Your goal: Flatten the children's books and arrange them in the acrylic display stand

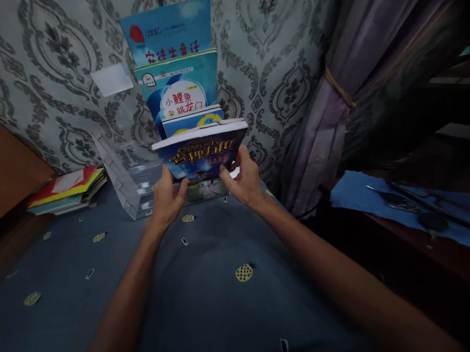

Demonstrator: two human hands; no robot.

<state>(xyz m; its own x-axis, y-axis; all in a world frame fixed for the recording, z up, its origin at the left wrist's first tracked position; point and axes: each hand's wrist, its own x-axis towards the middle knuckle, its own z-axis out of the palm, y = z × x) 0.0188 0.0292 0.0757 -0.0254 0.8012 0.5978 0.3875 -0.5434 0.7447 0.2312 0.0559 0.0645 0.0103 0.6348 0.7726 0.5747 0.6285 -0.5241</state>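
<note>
Between my two hands is a dark blue book (202, 152) with gold lettering, tilted with its white page edge facing up. My left hand (167, 198) grips its left lower corner, thumb on the cover. My right hand (243, 178) grips its right side the same way; the fingers behind the book are hidden. Right behind it, a clear acrylic stand (119, 174) holds several books in rising steps, among them a teal book (181, 92) and a taller blue book (168, 30) at the back. Part of another cover (207, 190) shows below the held book.
A stack of books (68, 190) lies at the left by a brown wooden panel (9, 167). Dark blue cloth with pineapple prints (209, 293) covers the surface. Patterned wallpaper and a tied curtain (318, 114) stand behind. At right, scissors (394, 198) lie on blue cloth (350, 191).
</note>
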